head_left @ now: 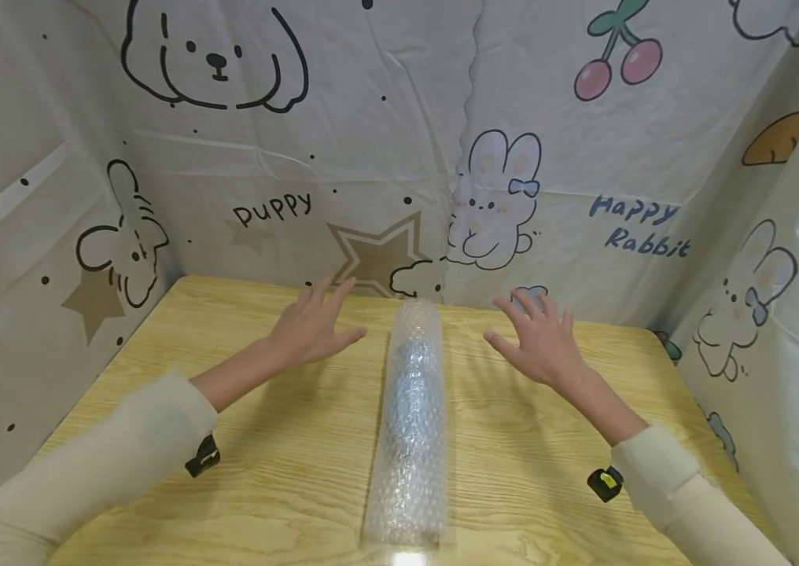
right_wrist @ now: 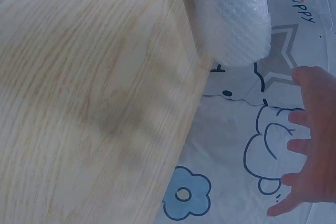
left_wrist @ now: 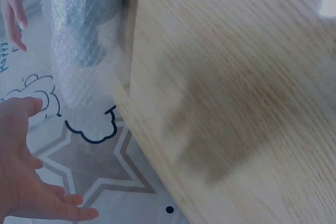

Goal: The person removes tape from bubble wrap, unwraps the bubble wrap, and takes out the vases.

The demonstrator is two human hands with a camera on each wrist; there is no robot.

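Note:
A long roll of clear bubble wrap [head_left: 414, 424] lies lengthwise down the middle of the table, with something bluish showing through its layers. To its left my left hand [head_left: 309, 326] hovers over the table, fingers spread and touching nothing. On the other side my right hand [head_left: 541, 338] is held up the same way, its fingers apart. The left wrist view shows the far end of the bubble wrap [left_wrist: 86, 40] beyond my left hand [left_wrist: 31, 166]. In the right wrist view, the rounded end of the bubble wrap [right_wrist: 231, 19] sits beyond my right hand [right_wrist: 320, 135].
The wood-grain table [head_left: 286, 472] has a back edge close to a printed cloth [head_left: 371, 157] with puppy and rabbit drawings. This cloth also hangs along the left and right sides. Black devices [head_left: 605, 483] are worn at both wrists.

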